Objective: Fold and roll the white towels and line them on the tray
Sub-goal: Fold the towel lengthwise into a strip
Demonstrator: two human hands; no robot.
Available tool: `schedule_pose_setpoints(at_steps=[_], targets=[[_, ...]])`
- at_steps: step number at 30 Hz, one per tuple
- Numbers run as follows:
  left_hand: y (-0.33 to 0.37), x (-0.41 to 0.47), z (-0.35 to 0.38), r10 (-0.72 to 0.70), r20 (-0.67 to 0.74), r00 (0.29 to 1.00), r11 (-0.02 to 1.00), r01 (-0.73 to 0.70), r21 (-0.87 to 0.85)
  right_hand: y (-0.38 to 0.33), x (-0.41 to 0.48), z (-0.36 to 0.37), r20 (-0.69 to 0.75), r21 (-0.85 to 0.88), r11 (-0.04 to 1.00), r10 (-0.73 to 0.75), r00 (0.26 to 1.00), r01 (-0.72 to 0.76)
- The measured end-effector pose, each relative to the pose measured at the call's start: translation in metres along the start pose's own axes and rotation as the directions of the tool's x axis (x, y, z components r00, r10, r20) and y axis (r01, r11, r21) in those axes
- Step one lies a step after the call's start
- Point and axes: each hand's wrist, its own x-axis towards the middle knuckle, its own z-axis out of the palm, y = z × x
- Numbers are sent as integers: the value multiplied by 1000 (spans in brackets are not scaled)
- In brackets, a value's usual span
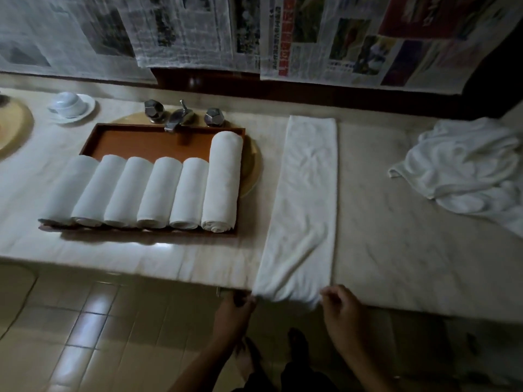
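Observation:
A white towel (304, 199), folded into a long narrow strip, lies on the marble counter and hangs a little over the front edge. My left hand (236, 306) pinches its near left corner, and my right hand (341, 309) pinches its near right corner. To the left, a brown wooden tray (158, 140) carries several rolled white towels (158, 193) side by side; the rightmost roll (223, 179) is longer than the others. A heap of loose white towels (467, 168) sits at the right end of the counter.
Behind the tray stands a metal tap with two knobs (181, 116) over a covered basin. An upturned white cup on a saucer (70, 106) sits at the back left. Newspaper sheets (339, 38) cover the wall. Tiled floor (85, 321) lies below the counter edge.

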Motion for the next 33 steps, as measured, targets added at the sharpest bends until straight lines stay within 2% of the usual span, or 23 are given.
schedule_pose_setpoints(at_steps=[1, 3, 4, 5, 7, 9, 13, 15, 18, 19, 21, 23, 25, 28, 31, 33], targets=[[-4, 4, 2, 21, 33, 999, 1000, -21, -20, 17, -10, 7, 46, 39, 990, 136, 990, -138], [-10, 10, 5, 66, 100, 993, 996, -59, -69, 47, -20, 23, 189, 73, 914, 380, 906, -398], [-12, 11, 6, 78, 128, 989, 994, -68, -81, 53, -20, 31, 259, 57, 861, 476, 841, -505], [-13, 12, 7, 100, 150, 984, 992, -87, -88, 60, -19, 38, 290, 32, 835, 518, 805, -549], [-17, 14, 11, 148, 149, 978, 987, -137, -82, 63, -13, 48, 317, -2, 854, 494, 810, -520], [-21, 17, 14, 177, 151, 973, 984, -172, -45, 50, -10, 52, 337, 38, 869, 454, 825, -494], [-12, 6, 15, 236, 232, 944, 971, -235, -33, 27, -21, 41, 394, 132, 820, 472, 789, -557], [-9, 0, 14, 248, 217, 944, 968, -248, -29, 23, -30, 33, 411, 285, 725, 499, 763, -627], [-4, -6, 15, 227, 206, 952, 968, -198, -153, 15, -42, 27, 435, 467, 555, 533, 726, -688], [-3, -7, 16, 209, 197, 958, 965, -169, -201, 14, -45, 28, 409, 476, 561, 542, 735, -678], [-3, -9, 17, 178, 175, 968, 963, -136, -232, 17, -49, 31, 319, 406, 663, 543, 777, -629], [-6, -8, 20, 157, 144, 977, 980, -136, -145, 18, -52, 33, 272, 300, 737, 542, 795, -605], [-14, -7, 20, 131, 144, 981, 991, -129, -23, 25, -54, 35, 249, 226, 766, 552, 796, -602], [-23, -3, 19, 106, 167, 980, 987, -124, 99, 34, -55, 32, 186, 181, 825, 506, 842, -536], [-22, -5, 14, 145, 152, 978, 966, -173, 192, 43, -52, 29, 114, 171, 857, 473, 874, -486], [-14, -9, 7, 253, 134, 958, 926, -280, 254, 46, -50, 23, -16, 166, 877, 461, 887, -452]])
